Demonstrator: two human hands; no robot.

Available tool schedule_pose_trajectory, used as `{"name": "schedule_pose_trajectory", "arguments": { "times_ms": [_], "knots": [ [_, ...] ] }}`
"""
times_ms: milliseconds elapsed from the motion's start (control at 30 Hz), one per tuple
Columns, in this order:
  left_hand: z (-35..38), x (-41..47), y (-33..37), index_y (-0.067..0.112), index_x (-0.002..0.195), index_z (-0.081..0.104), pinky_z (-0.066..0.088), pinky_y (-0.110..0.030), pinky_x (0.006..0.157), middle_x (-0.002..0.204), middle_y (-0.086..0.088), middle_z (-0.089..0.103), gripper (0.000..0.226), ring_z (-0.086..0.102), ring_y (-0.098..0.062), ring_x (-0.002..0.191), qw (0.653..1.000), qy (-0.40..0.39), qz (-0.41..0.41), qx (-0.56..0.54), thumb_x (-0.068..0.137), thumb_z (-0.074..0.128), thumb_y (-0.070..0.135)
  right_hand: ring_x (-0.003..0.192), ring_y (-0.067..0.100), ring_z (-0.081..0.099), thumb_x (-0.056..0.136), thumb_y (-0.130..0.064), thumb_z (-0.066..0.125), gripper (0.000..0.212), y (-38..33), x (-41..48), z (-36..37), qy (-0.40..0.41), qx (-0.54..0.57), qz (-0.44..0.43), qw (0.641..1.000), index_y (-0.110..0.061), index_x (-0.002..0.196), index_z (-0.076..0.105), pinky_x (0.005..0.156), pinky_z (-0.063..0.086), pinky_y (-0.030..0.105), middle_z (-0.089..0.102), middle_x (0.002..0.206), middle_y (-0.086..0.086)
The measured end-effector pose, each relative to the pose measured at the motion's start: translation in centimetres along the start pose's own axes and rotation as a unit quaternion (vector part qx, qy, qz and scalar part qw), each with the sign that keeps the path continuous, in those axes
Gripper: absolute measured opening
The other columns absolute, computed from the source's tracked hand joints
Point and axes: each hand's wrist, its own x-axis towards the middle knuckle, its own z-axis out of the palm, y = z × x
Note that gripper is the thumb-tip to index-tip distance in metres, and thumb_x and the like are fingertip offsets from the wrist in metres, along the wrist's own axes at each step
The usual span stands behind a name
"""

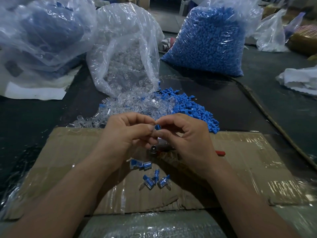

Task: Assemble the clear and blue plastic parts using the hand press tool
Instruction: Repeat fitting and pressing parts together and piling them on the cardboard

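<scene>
- Bare cardboard [72, 152] lies open on the left side, and on the right past the red handle [221, 152]
- Finished pieces [154, 179] litter the cardboard's middle, near the front
- Heaps of clear parts [130, 103] and blue parts [193, 107], touching, block the cardboard's far edge
- Behind them the clear-parts bag [125, 54] and blue-parts bag [209, 40] stand apart, with a strip of dark desk [171, 71] free between

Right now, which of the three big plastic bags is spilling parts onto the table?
The middle bag, holding clear parts: its mouth lies open toward the person, pieces pouring out. The right, blue-filled bag and the left bag spill nothing.
</scene>
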Motion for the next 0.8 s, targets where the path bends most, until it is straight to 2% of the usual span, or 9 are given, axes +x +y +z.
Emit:
{"name": "schedule_pose_trajectory", "arguments": {
  "times_ms": [200,333,467,600,700,800],
  "knots": [
    [-0.03,-0.06,-0.06,0.009,0.061,0.07,0.051,-0.02,0.044,0.06,-0.013,0.065,0.01,0.061,-0.017,0.047,1.0,-0.019,-0.005,-0.016,0.056,0.062,0.006,0.082,0.007,0.059,0.075,-0.011,0.071,0.019,-0.05,-0.08,-0.33,-0.012,-0.019,0.004,1.0,-0.008,0.093,0.069,0.074,0.049,0.015,0.062,0.084,-0.007],
    [0.04,-0.07,-0.1,0.009,0.061,0.069,0.05,-0.02,0.043,0.058,-0.012,0.065,0.009,0.061,-0.017,0.046,1.0,-0.023,-0.003,-0.015,0.056,0.063,0.006,0.083,0.009,0.059,0.075,-0.012,0.071,0.019,-0.22,-0.09,-0.47,-0.017,-0.026,-0.001,1.0,-0.007,0.093,0.069,0.075,0.051,0.019,0.066,0.085,0.001],
    [0.03,0.13,-0.31,0.003,0.072,0.063,0.051,-0.019,0.044,0.059,-0.01,0.066,0.017,0.061,-0.016,0.047,1.0,-0.015,-0.005,0.015,0.056,0.066,0.009,0.082,0.009,0.06,0.073,-0.011,0.072,0.02,-0.17,-0.04,-0.51,-0.018,-0.039,-0.02,0.999,-0.006,0.092,0.07,0.075,0.051,0.02,0.068,0.084,0.003],
    [-0.05,0.25,-0.32,0.009,0.063,0.065,0.05,-0.019,0.044,0.059,-0.011,0.065,0.01,0.061,-0.017,0.047,0.999,-0.013,-0.012,0.032,0.054,0.068,0.01,0.08,0.009,0.059,0.072,-0.011,0.072,0.019,-0.16,0.0,-0.47,-0.025,-0.058,-0.045,0.997,-0.004,0.09,0.07,0.075,0.05,0.023,0.068,0.082,0.004],
    [-0.1,0.25,-0.42,0.012,0.059,0.067,0.05,-0.02,0.044,0.059,-0.011,0.065,0.006,0.061,-0.017,0.047,0.999,-0.01,-0.007,0.035,0.053,0.068,0.011,0.08,0.009,0.059,0.072,-0.011,0.073,0.02,-0.21,0.02,-0.34,-0.032,-0.059,-0.04,0.997,-0.005,0.091,0.07,0.075,0.05,0.023,0.068,0.083,0.003],
    [-0.13,0.23,-0.54,0.013,0.059,0.067,0.051,-0.021,0.046,0.059,-0.009,0.065,0.004,0.061,-0.016,0.049,1.0,-0.006,-0.002,0.031,0.055,0.067,0.011,0.082,0.005,0.058,0.074,-0.017,0.073,0.022,-0.14,0.03,-0.56,-0.054,-0.042,0.017,0.998,-0.011,0.095,0.069,0.077,0.049,0.019,0.064,0.084,-0.009]
  ]
}}
